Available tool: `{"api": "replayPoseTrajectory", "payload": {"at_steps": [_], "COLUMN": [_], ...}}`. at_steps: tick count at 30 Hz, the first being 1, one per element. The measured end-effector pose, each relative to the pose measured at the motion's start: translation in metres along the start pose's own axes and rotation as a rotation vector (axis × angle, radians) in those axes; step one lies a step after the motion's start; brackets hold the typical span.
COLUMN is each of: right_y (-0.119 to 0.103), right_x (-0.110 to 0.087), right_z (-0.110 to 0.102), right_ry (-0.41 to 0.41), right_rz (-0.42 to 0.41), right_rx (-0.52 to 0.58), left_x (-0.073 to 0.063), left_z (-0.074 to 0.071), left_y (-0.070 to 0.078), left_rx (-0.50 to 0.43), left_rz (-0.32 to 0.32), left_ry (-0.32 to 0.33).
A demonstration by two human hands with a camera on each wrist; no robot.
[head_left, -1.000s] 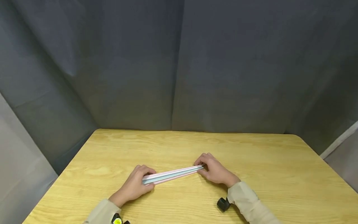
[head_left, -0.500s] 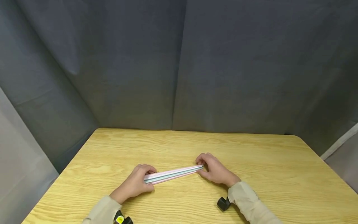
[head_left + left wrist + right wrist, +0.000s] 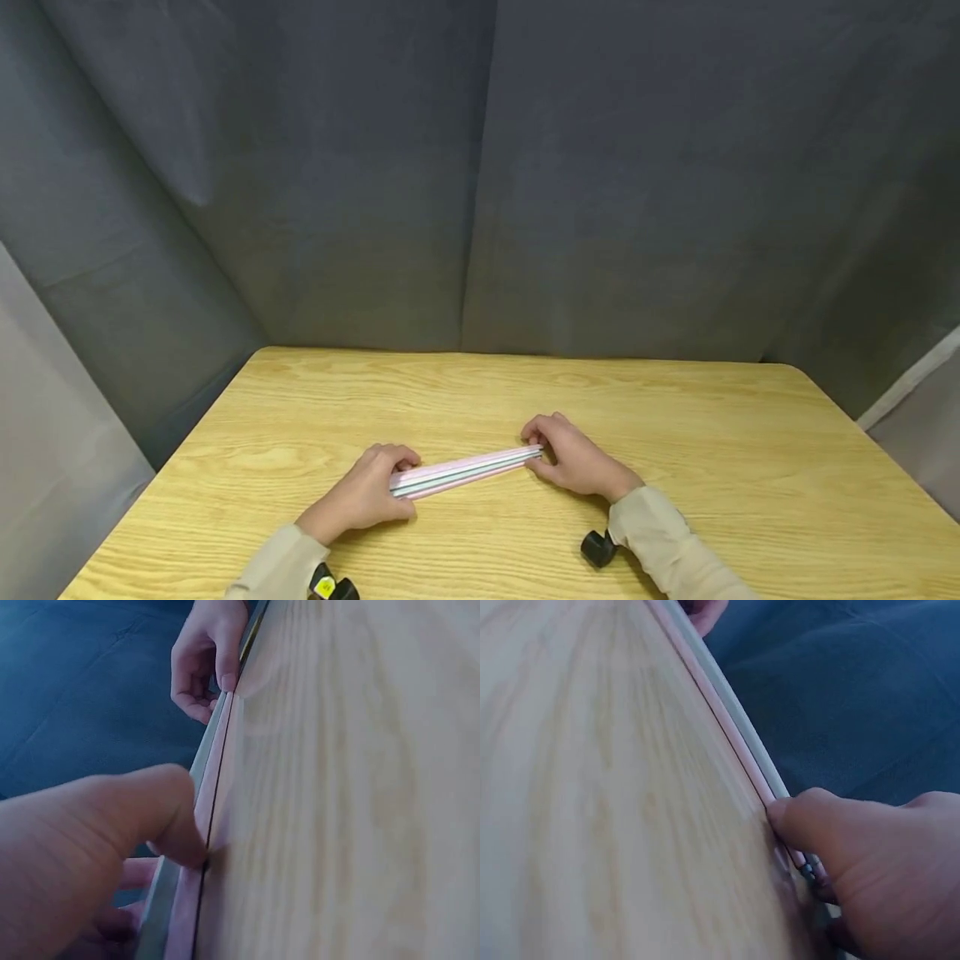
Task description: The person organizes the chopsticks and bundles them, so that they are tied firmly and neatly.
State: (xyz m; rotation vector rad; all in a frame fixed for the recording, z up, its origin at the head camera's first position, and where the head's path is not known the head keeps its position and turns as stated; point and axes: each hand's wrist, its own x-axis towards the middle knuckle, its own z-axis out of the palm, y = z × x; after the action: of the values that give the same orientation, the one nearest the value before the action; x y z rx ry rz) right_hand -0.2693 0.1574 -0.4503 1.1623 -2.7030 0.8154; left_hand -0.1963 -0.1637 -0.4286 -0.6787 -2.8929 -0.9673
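A long, narrow pink, white and pale green striped bundle (image 3: 465,472) lies just over the table, slanting up to the right in the head view. My left hand (image 3: 367,487) grips its wider left end, thumb on the near side and fingers on the far side. The right hand (image 3: 576,460) pinches its right end between thumb and fingers. Up close in the right wrist view, the pink and pale green strips (image 3: 731,724) run side by side, and a small dark tip shows beside the right thumb (image 3: 802,814). The kind of thing cannot be told.
A light wood-grain table (image 3: 480,392) spreads under both hands. Dark grey cloth (image 3: 360,183) hangs behind it, with paler panels at the far left and right. Black wrist cameras (image 3: 597,548) are strapped below the beige sleeves (image 3: 667,542).
Both hands keep their hold on the striped bundle and hardly move. The bundle's visible faces have turned slightly, showing paler strips and thin dark lines. The head view shifts a little.
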Motion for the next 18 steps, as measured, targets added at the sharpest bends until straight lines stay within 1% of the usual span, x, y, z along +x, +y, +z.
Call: {"api": "replayPoseTrajectory", "payload": {"at_steps": [3,6,12,18], "right_y": [-0.003,-0.007,-0.009,-0.011], "right_x": [0.003,0.004,0.004,0.006], "right_z": [0.002,0.002,0.000,-0.002], "right_ry": [-0.032,-0.047,-0.047,-0.060], "right_rz": [0.004,0.006,0.009,0.010], "right_rx": [-0.018,-0.026,-0.051,-0.092], "left_x": [-0.002,-0.003,-0.001,0.002], "left_z": [0.000,0.002,0.002,0.000], "left_y": [-0.001,-0.002,-0.002,0.001], "left_rx": [0.038,0.067,0.050,0.070], "left_rz": [0.010,0.004,-0.006,-0.052], "left_ry": [0.002,0.015,0.015,0.031]}}
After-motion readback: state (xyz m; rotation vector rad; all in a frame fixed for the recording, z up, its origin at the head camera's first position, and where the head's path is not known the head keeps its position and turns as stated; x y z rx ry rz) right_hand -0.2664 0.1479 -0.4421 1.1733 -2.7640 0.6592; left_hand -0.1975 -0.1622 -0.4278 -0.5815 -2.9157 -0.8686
